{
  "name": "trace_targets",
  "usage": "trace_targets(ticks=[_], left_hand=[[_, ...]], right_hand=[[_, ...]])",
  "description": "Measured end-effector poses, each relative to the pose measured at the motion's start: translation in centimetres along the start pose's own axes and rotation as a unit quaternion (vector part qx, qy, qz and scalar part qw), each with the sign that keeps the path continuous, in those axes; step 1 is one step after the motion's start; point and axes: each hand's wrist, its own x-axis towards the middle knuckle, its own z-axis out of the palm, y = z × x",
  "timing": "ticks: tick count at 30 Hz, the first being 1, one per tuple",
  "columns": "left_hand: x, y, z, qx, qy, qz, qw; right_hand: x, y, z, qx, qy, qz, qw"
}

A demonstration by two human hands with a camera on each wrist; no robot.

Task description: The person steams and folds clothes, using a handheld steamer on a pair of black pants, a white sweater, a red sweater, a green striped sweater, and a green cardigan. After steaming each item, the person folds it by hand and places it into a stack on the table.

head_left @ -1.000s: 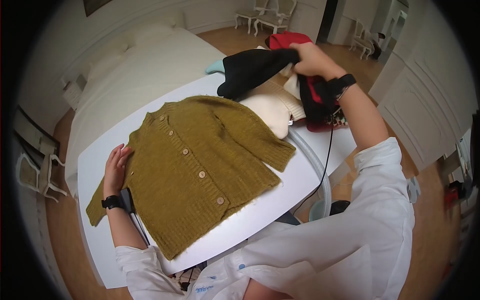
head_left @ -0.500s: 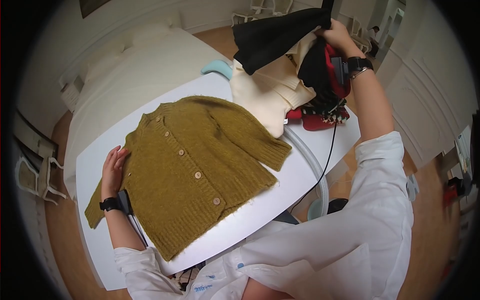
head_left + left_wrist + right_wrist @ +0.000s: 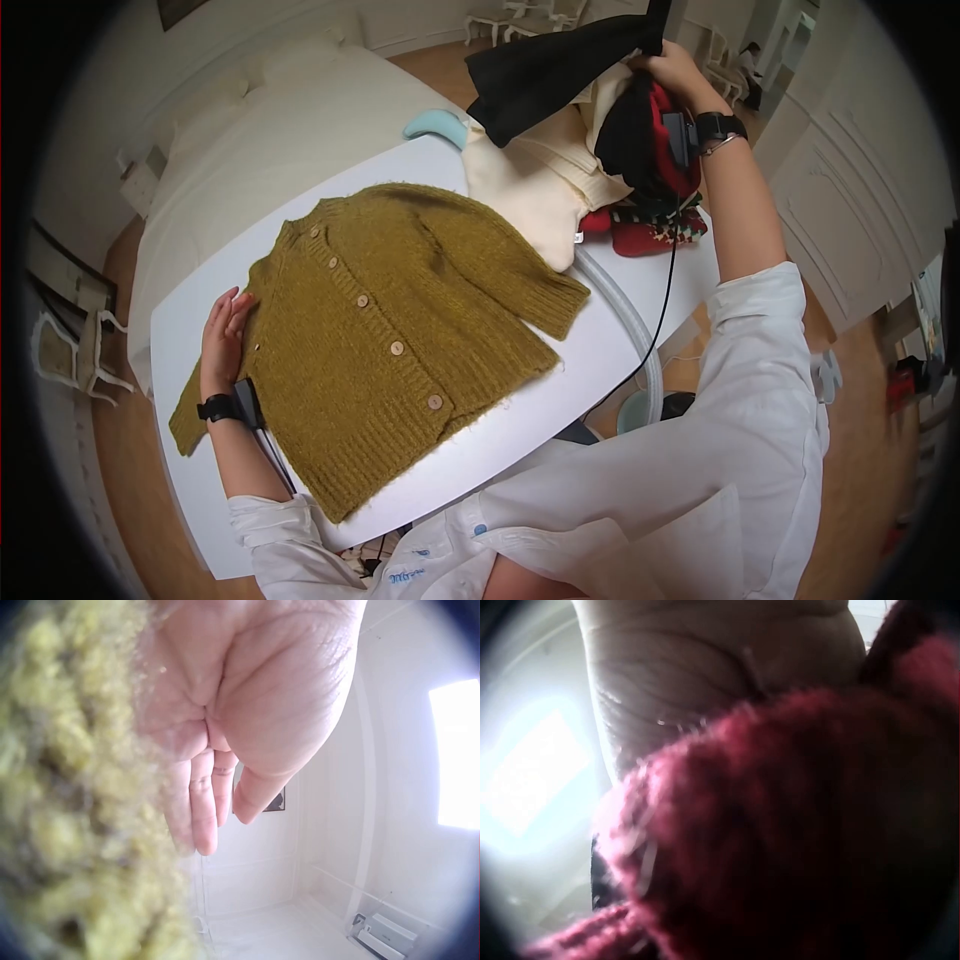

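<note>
An olive knit cardigan [image 3: 390, 320] with wooden buttons lies spread on the white table. Beside its far-left edge is my left hand [image 3: 222, 335], fingers nearly straight and holding nothing; the left wrist view shows the bare palm next to blurred olive wool. Up at the right, my right hand [image 3: 680, 75] grips a black garment [image 3: 560, 75] over a clothes pile, its fingertips partly hidden. Below it lie a cream knit sweater [image 3: 535, 190] and red knitwear [image 3: 645, 238]. Fuzzy red knit [image 3: 727, 795] covers much of the right wrist view, against the wrist.
A light-blue curved piece [image 3: 437, 125] sticks out at the table's back edge. A grey hose [image 3: 630, 320] and a black cable [image 3: 660, 320] run down past the table's right side. Behind stands a white bed [image 3: 290, 140]; a person sits far back right.
My right hand has moved up and to the right with the black garment, uncovering more of the cream sweater, then stays about there. The left hand has barely moved.
</note>
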Motion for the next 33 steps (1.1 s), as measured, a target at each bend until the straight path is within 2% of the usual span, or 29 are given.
trace_targets(ticks=[2,4,5,8,9,11,12,14,16,18,20,21,22,24,25,26,28,29,30,31,32,33], left_hand=[[-0.4,0.3,0.9,0.007,0.01,-0.004,1.0],[-0.7,0.9,1.6,0.013,0.022,-0.017,1.0],[-0.8,0.9,1.6,0.014,0.033,-0.017,0.999],[-1.0,1.7,2.3,0.056,-0.033,-0.015,0.998],[-1.1,1.8,2.3,0.057,-0.034,-0.022,0.998],[-1.7,2.5,3.5,0.059,-0.032,-0.028,0.997],[-2.3,3.5,4.9,0.102,-0.031,-0.052,0.993],[-2.5,4.4,5.5,0.144,-0.024,-0.075,0.986],[-2.6,4.5,5.1,0.221,-0.141,-0.049,0.964],[-2.9,5.6,5.2,0.234,-0.154,-0.064,0.958],[-3.7,7.9,5.0,0.387,-0.155,-0.104,0.903],[-3.9,8.5,3.9,0.446,-0.131,-0.088,0.881],[-4.3,9.1,3.0,0.446,-0.131,-0.088,0.881],[-5.2,10.3,1.4,0.451,-0.04,-0.146,0.88],[-5.5,10.8,1.0,0.551,-0.003,-0.116,0.826],[-5.8,11.2,0.8,0.549,-0.009,-0.11,0.828],[-6.3,12.5,1.6,0.551,0.053,-0.12,0.824],[-6.4,12.7,1.8,0.549,0.041,-0.11,0.827],[-6.5,12.8,1.8,0.523,0.021,-0.078,0.848],[-6.7,13.0,2.2,0.495,0.001,-0.042,0.868],[-7.0,13.3,3.0,0.483,-0.025,-0.024,0.875],[-6.6,13.0,2.9,0.486,-0.077,0.035,0.87]], right_hand=[[-0.8,-0.5,0.6,0.015,-0.099,-0.022,0.995],[-4.6,-5.1,1.7,0.007,-0.151,-0.082,0.985],[-5.0,-4.9,2.9,0.007,-0.166,-0.13,0.978],[-6.5,-8.1,3.9,-0.123,-0.213,-0.111,0.963],[-6.7,-8.9,3.9,-0.116,-0.215,-0.117,0.963],[-7.1,-10.4,3.5,-0.203,-0.225,-0.052,0.952],[-7.7,-11.0,3.3,-0.2,-0.225,-0.055,0.952],[-9.5,-12.5,3.0,-0.223,-0.119,-0.22,0.942],[-11.4,-17.1,3.5,-0.144,-0.125,-0.295,0.936],[-14.1,-20.1,5.5,-0.068,-0.12,-0.36,0.923],[-16.3,-21.2,7.5,-0.118,-0.186,-0.353,0.909],[-17.0,-20.7,8.8,-0.152,-0.186,-0.363,0.9],[-17.5,-20.2,10.0,-0.188,-0.185,-0.372,0.89],[-17.6,-19.2,11.3,-0.254,-0.21,-0.355,0.875],[-17.6,-19.1,11.5,-0.275,-0.276,-0.286,0.876],[-17.7,-19.2,11.7,-0.293,-0.337,-0.211,0.869],[-18.8,-17.6,12.2,-0.263,-0.298,-0.255,0.882],[-18.9,-17.1,12.7,-0.259,-0.306,-0.253,0.88],[-18.6,-17.9,13.1,-0.286,-0.375,-0.191,0.861],[-18.2,-17.1,14.0,-0.248,-0.392,-0.178,0.868],[-17.8,-16.9,14.0,-0.159,-0.39,-0.188,0.887],[-17.3,-17.4,13.9,-0.071,-0.375,-0.166,0.909]])
